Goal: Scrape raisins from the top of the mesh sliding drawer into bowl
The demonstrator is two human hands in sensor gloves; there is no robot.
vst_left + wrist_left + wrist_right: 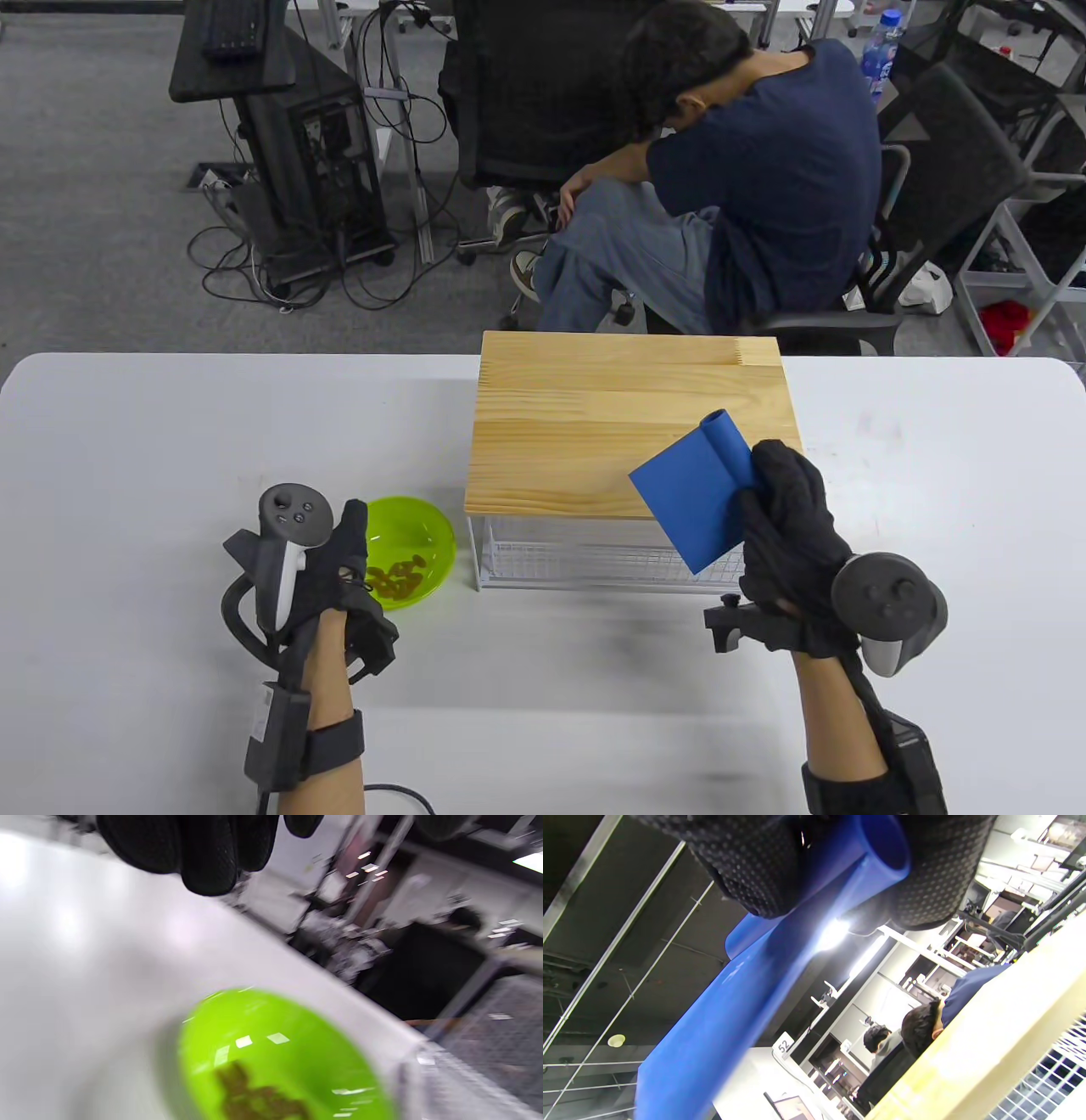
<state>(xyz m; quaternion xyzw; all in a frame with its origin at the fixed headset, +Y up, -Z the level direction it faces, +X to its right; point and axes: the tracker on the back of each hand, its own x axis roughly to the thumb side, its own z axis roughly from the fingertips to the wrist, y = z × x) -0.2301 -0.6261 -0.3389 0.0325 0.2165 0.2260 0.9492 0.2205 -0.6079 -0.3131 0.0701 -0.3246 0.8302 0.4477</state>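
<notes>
A white mesh sliding drawer (577, 556) with a wooden top (611, 424) stands mid-table. No raisins show on the wood. Left of it sits a green bowl (424, 526) with raisins (397, 579) in its bottom. My left hand (355, 526) lies at the bowl's left rim, fingers fairly straight. In the blurred left wrist view its fingers (208, 853) hang above the bowl (297, 1052), holding nothing. My right hand (785, 501) grips a blue scraper (691, 501) by its rolled handle, lifted over the drawer's front right corner. In the right wrist view, the scraper (734, 1014) runs down from my fingers (755, 870).
The white table (170, 441) stretches wide to the left and right of the drawer. Behind its far edge, a person (764, 187) sits bent over on an office chair. A computer tower (314, 161) and cables stand on the floor beyond.
</notes>
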